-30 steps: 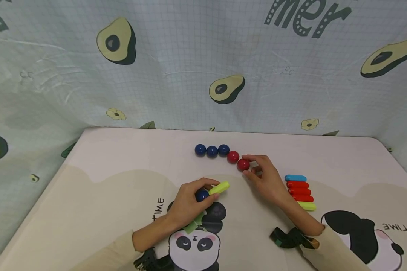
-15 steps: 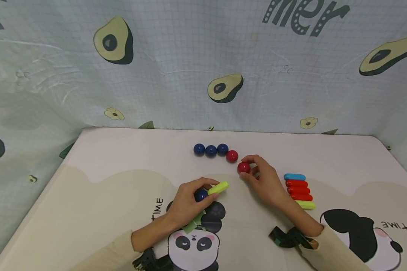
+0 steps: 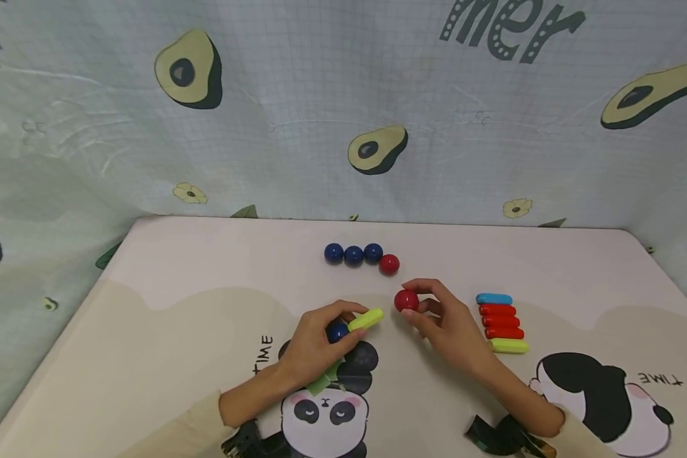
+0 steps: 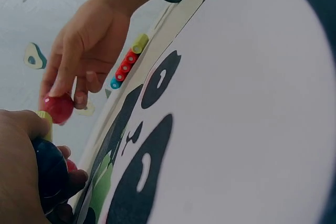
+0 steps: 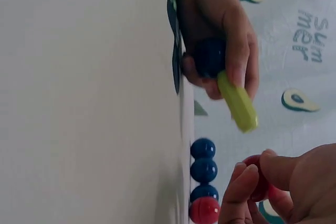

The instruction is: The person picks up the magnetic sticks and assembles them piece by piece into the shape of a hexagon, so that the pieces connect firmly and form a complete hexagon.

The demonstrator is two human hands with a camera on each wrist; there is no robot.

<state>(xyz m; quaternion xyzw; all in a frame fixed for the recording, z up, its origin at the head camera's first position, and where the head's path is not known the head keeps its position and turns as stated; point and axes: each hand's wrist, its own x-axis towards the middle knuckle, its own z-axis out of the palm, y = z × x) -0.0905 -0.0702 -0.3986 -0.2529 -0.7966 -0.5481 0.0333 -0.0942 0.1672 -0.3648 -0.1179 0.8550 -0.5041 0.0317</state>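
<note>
In the head view, my left hand (image 3: 323,340) pinches a yellow stick (image 3: 366,319) whose free end points toward the right. A dark blue ball (image 3: 337,331) sits at the stick's near end, within the same fingers. My right hand (image 3: 449,327) holds a red ball (image 3: 406,299) between thumb and fingertips, a short gap away from the stick's free end. In the right wrist view the blue ball (image 5: 210,57) and yellow stick (image 5: 239,103) appear in line, touching each other.
Three blue balls (image 3: 353,256) and one red ball (image 3: 389,264) form a row toward the table's far side. Right of my right hand lie red sticks (image 3: 500,321), a blue stick (image 3: 494,298) and another yellow stick (image 3: 509,346), stacked side by side. A patterned curtain (image 3: 298,95) hangs behind.
My right hand has drawn the red ball away from the row, toward me and the yellow stick. My left hand keeps its grip in nearly the same place.
</note>
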